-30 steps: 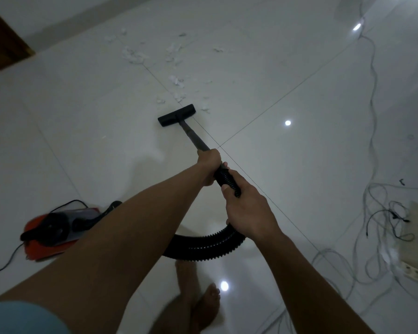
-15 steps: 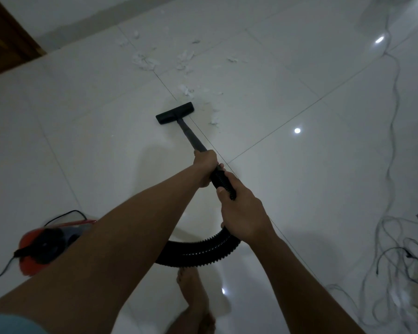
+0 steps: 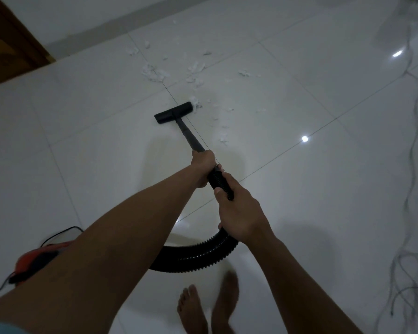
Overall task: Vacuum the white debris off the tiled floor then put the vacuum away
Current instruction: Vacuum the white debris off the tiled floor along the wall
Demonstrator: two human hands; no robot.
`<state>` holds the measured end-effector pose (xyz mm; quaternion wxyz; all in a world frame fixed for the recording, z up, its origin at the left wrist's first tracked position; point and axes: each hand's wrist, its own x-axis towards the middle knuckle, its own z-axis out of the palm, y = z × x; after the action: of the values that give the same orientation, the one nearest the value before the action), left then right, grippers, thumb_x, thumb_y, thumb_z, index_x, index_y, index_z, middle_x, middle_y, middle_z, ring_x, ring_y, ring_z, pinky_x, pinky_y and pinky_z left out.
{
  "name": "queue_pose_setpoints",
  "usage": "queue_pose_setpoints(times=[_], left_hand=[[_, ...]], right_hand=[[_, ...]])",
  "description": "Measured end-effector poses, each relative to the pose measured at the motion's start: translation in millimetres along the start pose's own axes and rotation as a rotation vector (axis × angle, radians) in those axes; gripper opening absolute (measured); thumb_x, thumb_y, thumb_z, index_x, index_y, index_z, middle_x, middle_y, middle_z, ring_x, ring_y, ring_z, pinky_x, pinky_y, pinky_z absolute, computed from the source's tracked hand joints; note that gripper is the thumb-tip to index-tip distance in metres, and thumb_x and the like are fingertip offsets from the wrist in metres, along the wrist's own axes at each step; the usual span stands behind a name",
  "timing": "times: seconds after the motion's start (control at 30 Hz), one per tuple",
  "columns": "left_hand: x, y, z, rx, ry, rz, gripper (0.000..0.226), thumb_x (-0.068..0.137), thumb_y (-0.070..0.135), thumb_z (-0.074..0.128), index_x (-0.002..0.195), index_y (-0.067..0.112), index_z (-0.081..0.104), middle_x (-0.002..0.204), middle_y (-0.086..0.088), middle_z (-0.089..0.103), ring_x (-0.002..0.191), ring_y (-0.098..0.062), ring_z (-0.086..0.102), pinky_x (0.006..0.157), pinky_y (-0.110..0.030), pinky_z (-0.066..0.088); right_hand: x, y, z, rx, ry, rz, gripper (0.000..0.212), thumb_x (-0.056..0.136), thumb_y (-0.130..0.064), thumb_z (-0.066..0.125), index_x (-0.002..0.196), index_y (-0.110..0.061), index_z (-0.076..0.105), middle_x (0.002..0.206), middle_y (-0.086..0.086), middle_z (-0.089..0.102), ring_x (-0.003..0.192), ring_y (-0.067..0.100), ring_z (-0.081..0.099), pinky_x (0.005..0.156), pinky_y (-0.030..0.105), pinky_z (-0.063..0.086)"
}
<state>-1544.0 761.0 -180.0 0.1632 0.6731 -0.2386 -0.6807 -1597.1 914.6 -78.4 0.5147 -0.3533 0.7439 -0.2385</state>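
- My left hand (image 3: 203, 165) has its fingers (image 3: 200, 183) wrapped tight round the slim black vacuum wand (image 3: 188, 133), just above the hose joint.
- My right hand (image 3: 241, 213) grips the ribbed black flexible hose (image 3: 198, 256) right behind it, fingers curled closed around it.
- The wand slants forward to the flat black floor nozzle (image 3: 174, 112), which sits on the glossy white tiled floor (image 3: 299, 189); its right end touches a clump of white debris (image 3: 194, 102).
- More white scraps (image 3: 155, 72) lie scattered beyond and right of the nozzle.
- The hose loops back under my left forearm to the orange-and-black vacuum body (image 3: 35, 260) at lower left.
- My bare feet (image 3: 193, 312) show below; loose grey cables (image 3: 410, 213) trail along the right edge.
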Motion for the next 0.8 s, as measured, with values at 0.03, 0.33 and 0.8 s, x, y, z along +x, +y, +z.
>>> queue_pose_setpoints(times=[0.03, 0.33, 0.8], left_hand=[[5.3, 7.0, -1.1, -0.005, 0.003, -0.001, 0.056, 0.099, 0.010, 0.039, 0.154, 0.018, 0.026, 0.070, -0.008, 0.054, 0.040, -0.012, 0.053, 0.044, -0.022, 0.049], [47.6, 85.6, -4.0, -0.040, 0.014, 0.016, 0.056, 0.097, 0.005, 0.035, 0.152, 0.014, 0.025, 0.072, -0.008, 0.052, 0.042, -0.015, 0.052, 0.041, -0.022, 0.048], [108.2, 162.4, 5.2, -0.106, 0.058, 0.022, 0.056, 0.098, 0.006, 0.034, 0.153, 0.015, 0.025, 0.074, -0.009, 0.052, 0.037, -0.012, 0.052, 0.041, -0.022, 0.049]], right_hand=[[8.5, -4.3, -0.1, -0.001, -0.005, 0.001, 0.049, 0.105, -0.042, 0.040, 0.151, -0.053, 0.028, 0.104, -0.004, 0.065, 0.090, 0.025, 0.071, 0.087, 0.045, 0.060], [79.5, -59.6, -10.7, 0.002, -0.020, -0.028, 0.049, 0.107, -0.040, 0.037, 0.153, -0.052, 0.024, 0.115, -0.006, 0.065, 0.091, 0.015, 0.067, 0.083, 0.033, 0.056], [164.6, -113.5, -31.2, -0.053, -0.027, -0.041, 0.049, 0.107, -0.039, 0.037, 0.154, -0.049, 0.025, 0.116, -0.002, 0.069, 0.096, 0.017, 0.069, 0.086, 0.036, 0.057]])
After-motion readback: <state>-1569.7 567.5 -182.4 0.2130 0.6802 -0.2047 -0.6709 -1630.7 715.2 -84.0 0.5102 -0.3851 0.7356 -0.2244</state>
